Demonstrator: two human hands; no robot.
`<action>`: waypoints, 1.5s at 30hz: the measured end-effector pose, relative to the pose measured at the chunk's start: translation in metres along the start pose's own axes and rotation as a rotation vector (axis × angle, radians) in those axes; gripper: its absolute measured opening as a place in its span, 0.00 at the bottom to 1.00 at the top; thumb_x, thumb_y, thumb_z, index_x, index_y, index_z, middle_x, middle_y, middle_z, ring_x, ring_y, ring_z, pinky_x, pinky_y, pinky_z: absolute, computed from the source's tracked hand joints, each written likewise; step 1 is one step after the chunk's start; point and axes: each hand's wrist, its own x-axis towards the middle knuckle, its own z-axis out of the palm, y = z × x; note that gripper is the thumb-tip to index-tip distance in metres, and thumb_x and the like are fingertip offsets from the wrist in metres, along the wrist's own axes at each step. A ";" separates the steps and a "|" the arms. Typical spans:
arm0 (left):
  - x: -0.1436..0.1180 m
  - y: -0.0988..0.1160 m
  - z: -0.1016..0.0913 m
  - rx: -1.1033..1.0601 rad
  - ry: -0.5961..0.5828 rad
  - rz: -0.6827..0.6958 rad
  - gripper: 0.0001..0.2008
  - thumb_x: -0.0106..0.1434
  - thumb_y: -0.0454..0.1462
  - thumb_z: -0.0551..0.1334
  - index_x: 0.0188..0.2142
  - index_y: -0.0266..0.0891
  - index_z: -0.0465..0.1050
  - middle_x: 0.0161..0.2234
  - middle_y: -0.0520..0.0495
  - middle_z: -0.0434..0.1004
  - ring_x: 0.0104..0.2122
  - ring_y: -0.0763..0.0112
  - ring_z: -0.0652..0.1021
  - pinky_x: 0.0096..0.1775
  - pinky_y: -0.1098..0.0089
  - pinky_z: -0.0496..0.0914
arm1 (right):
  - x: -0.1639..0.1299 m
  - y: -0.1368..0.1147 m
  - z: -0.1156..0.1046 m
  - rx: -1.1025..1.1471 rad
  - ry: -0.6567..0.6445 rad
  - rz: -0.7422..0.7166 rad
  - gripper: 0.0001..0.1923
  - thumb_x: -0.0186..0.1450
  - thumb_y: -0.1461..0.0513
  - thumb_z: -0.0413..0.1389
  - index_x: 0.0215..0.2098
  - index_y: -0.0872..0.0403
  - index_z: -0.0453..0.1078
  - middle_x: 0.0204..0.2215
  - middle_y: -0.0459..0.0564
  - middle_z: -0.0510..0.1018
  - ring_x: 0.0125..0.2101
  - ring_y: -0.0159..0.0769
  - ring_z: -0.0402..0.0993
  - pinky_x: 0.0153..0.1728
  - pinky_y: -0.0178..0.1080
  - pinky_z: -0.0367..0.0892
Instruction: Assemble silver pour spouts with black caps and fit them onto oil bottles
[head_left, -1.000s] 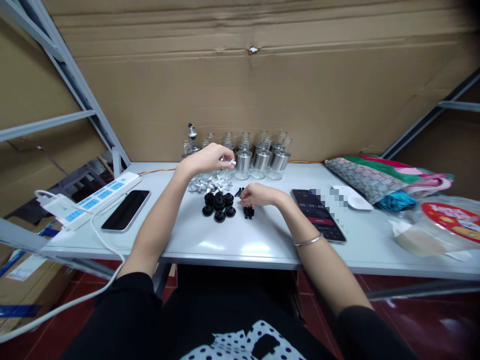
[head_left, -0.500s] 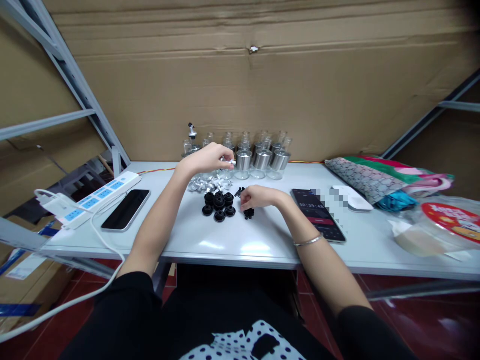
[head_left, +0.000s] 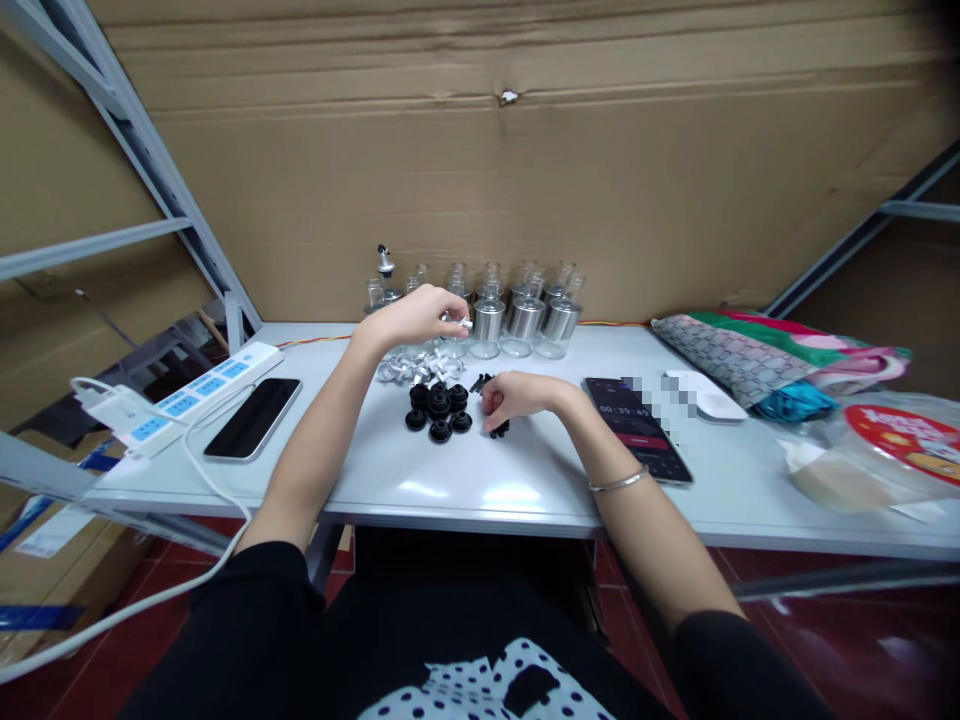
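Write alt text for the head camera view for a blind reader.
The left hand pinches a small silvery part in front of glass bottles, while the right hand is at a cluster of tiny black pieces. Black caps and shiny pieces lie nearby on a white table.

Black caps, silvery parts, white tabletop, black-dotted white fabric.

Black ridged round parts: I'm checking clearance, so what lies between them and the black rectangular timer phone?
The head view shows the right hand and, partly hidden by it, small black pieces.
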 end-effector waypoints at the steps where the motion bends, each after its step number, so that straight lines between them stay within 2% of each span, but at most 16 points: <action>1: 0.000 0.000 0.000 0.000 -0.001 0.001 0.12 0.58 0.42 0.60 0.34 0.35 0.75 0.32 0.47 0.75 0.30 0.73 0.70 0.33 0.72 0.60 | 0.000 0.000 0.000 -0.001 0.001 0.005 0.19 0.47 0.53 0.64 0.32 0.55 0.74 0.30 0.48 0.79 0.30 0.36 0.72 0.28 0.34 0.61; 5: 0.001 -0.001 0.000 -0.003 0.000 0.004 0.13 0.58 0.43 0.60 0.35 0.36 0.76 0.32 0.47 0.75 0.31 0.72 0.70 0.34 0.72 0.60 | -0.002 0.002 -0.002 0.001 -0.010 0.012 0.22 0.46 0.50 0.64 0.34 0.55 0.74 0.31 0.48 0.79 0.31 0.36 0.72 0.29 0.34 0.62; 9: 0.001 -0.002 0.001 -0.001 -0.006 0.012 0.13 0.58 0.43 0.59 0.35 0.36 0.75 0.33 0.47 0.75 0.31 0.72 0.70 0.33 0.72 0.60 | -0.003 0.004 -0.003 -0.008 -0.017 -0.001 0.27 0.41 0.51 0.67 0.37 0.55 0.73 0.32 0.48 0.77 0.30 0.36 0.71 0.28 0.34 0.62; 12: 0.001 -0.002 0.001 0.001 -0.011 0.008 0.12 0.58 0.42 0.59 0.34 0.36 0.75 0.33 0.47 0.75 0.31 0.73 0.70 0.33 0.72 0.60 | -0.004 0.005 -0.004 0.012 0.015 -0.011 0.26 0.41 0.52 0.67 0.36 0.54 0.72 0.30 0.47 0.77 0.29 0.35 0.70 0.28 0.34 0.61; 15: 0.000 0.000 0.001 0.003 -0.012 -0.003 0.11 0.58 0.42 0.59 0.33 0.36 0.73 0.31 0.48 0.74 0.30 0.73 0.69 0.33 0.72 0.59 | -0.008 0.004 -0.008 0.100 0.197 -0.057 0.18 0.52 0.51 0.60 0.33 0.56 0.71 0.27 0.47 0.75 0.27 0.33 0.68 0.27 0.34 0.60; 18: -0.001 0.004 0.001 -0.023 -0.012 -0.023 0.11 0.60 0.43 0.57 0.33 0.36 0.71 0.31 0.49 0.74 0.29 0.73 0.69 0.32 0.73 0.60 | -0.010 -0.002 -0.011 0.210 0.423 -0.135 0.17 0.59 0.51 0.53 0.34 0.57 0.70 0.26 0.47 0.74 0.27 0.32 0.67 0.29 0.34 0.60; 21: -0.001 0.008 0.003 -0.067 0.003 -0.031 0.13 0.63 0.44 0.53 0.37 0.37 0.67 0.34 0.47 0.75 0.32 0.71 0.71 0.33 0.72 0.62 | -0.007 -0.010 -0.009 0.354 0.564 -0.236 0.18 0.58 0.50 0.54 0.35 0.57 0.70 0.28 0.49 0.74 0.30 0.33 0.68 0.32 0.35 0.62; 23: -0.001 0.011 0.004 -0.102 0.003 -0.038 0.14 0.65 0.45 0.50 0.41 0.37 0.65 0.40 0.44 0.75 0.37 0.69 0.72 0.37 0.71 0.63 | -0.004 -0.015 -0.007 0.463 0.643 -0.310 0.19 0.57 0.49 0.55 0.33 0.57 0.70 0.29 0.49 0.75 0.30 0.34 0.68 0.33 0.36 0.63; 28: 0.000 0.015 0.006 -0.222 0.016 0.001 0.17 0.67 0.44 0.45 0.47 0.36 0.60 0.56 0.39 0.65 0.52 0.65 0.69 0.48 0.70 0.63 | -0.002 -0.021 -0.006 0.677 0.812 -0.408 0.17 0.52 0.51 0.60 0.31 0.56 0.68 0.26 0.46 0.73 0.28 0.32 0.67 0.33 0.36 0.64; 33: 0.000 0.010 0.003 -0.262 0.087 0.007 0.16 0.66 0.44 0.48 0.46 0.36 0.62 0.54 0.40 0.67 0.50 0.65 0.70 0.48 0.69 0.64 | -0.004 -0.023 -0.008 0.870 0.852 -0.439 0.20 0.50 0.49 0.62 0.34 0.54 0.67 0.28 0.45 0.72 0.28 0.32 0.70 0.35 0.38 0.67; 37: -0.003 0.012 -0.001 -0.232 0.044 0.016 0.11 0.65 0.42 0.51 0.40 0.37 0.64 0.40 0.44 0.75 0.40 0.67 0.73 0.41 0.69 0.65 | -0.004 -0.023 -0.009 0.865 0.884 -0.438 0.23 0.53 0.45 0.59 0.33 0.55 0.67 0.25 0.44 0.71 0.25 0.30 0.68 0.32 0.37 0.66; 40: -0.005 0.016 -0.003 -0.233 0.003 -0.005 0.09 0.65 0.40 0.50 0.39 0.38 0.64 0.30 0.49 0.75 0.33 0.70 0.74 0.37 0.69 0.65 | -0.003 -0.022 -0.009 0.862 0.890 -0.433 0.24 0.54 0.41 0.56 0.30 0.54 0.65 0.22 0.43 0.70 0.23 0.28 0.67 0.29 0.35 0.65; 43: -0.006 0.018 -0.002 -0.257 0.007 0.025 0.09 0.62 0.39 0.55 0.42 0.39 0.63 0.34 0.48 0.75 0.32 0.72 0.74 0.35 0.71 0.65 | -0.002 -0.022 -0.009 0.937 0.853 -0.428 0.26 0.54 0.39 0.54 0.30 0.51 0.59 0.22 0.42 0.71 0.22 0.28 0.67 0.27 0.34 0.65; 45: -0.005 0.018 0.000 -0.271 0.024 0.073 0.14 0.58 0.38 0.60 0.44 0.39 0.63 0.40 0.47 0.74 0.34 0.72 0.75 0.36 0.72 0.66 | -0.001 -0.022 -0.009 1.000 0.814 -0.445 0.26 0.53 0.40 0.56 0.31 0.50 0.57 0.23 0.42 0.72 0.22 0.28 0.67 0.26 0.34 0.64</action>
